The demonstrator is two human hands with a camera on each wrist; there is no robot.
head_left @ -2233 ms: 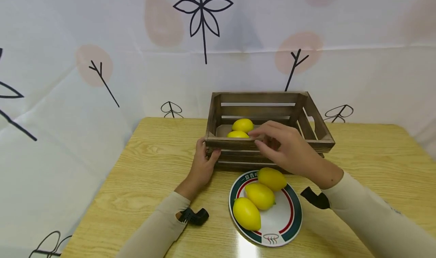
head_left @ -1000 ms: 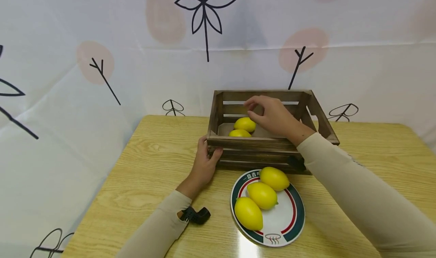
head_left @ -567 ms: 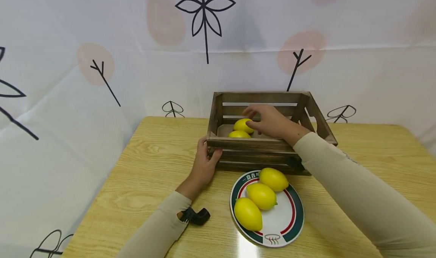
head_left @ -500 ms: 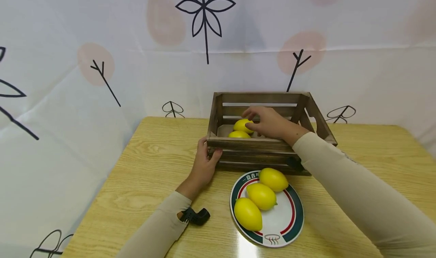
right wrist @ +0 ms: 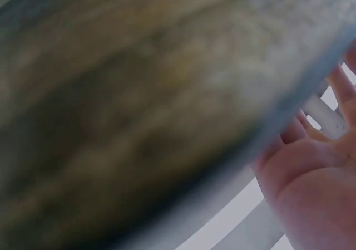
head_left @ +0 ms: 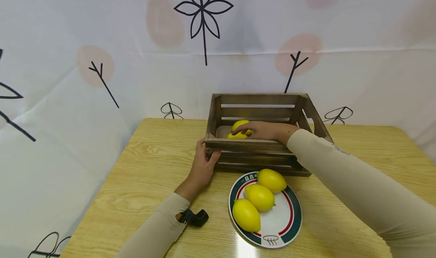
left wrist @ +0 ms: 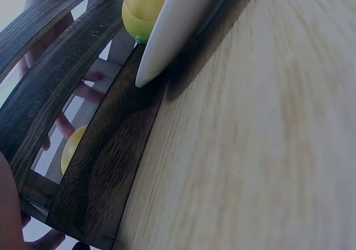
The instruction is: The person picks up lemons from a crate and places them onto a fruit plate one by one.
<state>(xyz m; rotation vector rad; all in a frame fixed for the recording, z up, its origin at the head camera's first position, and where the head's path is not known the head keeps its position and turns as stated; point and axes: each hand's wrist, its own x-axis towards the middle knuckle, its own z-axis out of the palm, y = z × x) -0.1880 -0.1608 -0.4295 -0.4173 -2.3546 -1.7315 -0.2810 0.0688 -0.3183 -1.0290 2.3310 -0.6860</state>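
A dark slatted wooden crate stands at the back of the table. My left hand grips its near left corner, thumb on the front and fingers round the side. Over the crate's front rail reaches my right hand, palm down inside, its spread fingers over two lemons. The rear lemon and the front lemon are both partly covered. Through the slats in the left wrist view, some right fingers show close to a lemon. The front rail fills much of the right wrist view.
A round plate with a green and red rim lies right before the crate. On it, three lemons form a slanting row. The wooden table ends at a patterned white cloth behind.
My right hand has gone from above the front rail to over the crate, then down and left onto the lemons there. The left hand keeps its grip; the plate's lemons stay put.
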